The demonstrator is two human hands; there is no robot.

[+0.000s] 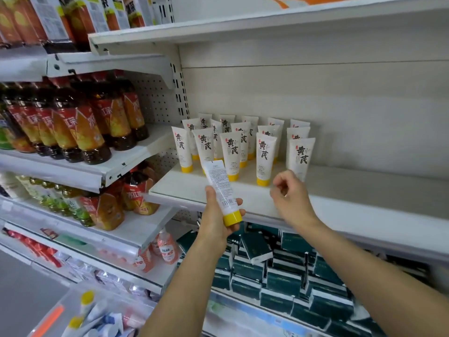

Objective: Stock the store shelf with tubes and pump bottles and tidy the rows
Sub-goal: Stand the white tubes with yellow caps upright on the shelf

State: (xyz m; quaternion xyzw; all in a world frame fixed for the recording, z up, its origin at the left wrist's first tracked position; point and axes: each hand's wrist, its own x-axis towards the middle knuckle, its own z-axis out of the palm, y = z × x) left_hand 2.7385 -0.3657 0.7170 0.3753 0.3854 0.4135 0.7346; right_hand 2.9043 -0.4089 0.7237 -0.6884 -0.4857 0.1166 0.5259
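Tube (224, 190) with yellow cap is in the left hand (217, 216), held out in front of the white shelf (364, 190) edge, cap end down and toward the camera, crimped end tilted up-left; back label faces the camera, its print too small to read. Left-hand fingers wrap the lower body just above the cap, thumb on the left side; the palm side is hidden behind the tube. Right hand (290, 195) hovers over the shelf's front lip, fingers loosely curled, gripping nothing visible; it is motion-blurred, so exact finger spacing is unclear. It sits just in front of the rightmost front tube, covering that tube's cap. Standing tubes (232, 154) are on the left part of the shelf, caps down, in about five columns running back; rear ones are mostly hidden by the front ones, so no exact count. Held tube overlaps the base of the second front tube. Right part of the shelf runs out of frame. Below, dark green boxes (281, 283) are stacked unevenly, partly hidden by both forearms and cut off at the lower right. To the left, tea bottles (80, 122) fill angled shelves, left edge cropped. Bottom left, a clear bin (56, 312) holds more tubes, blurred and cut off by the frame.
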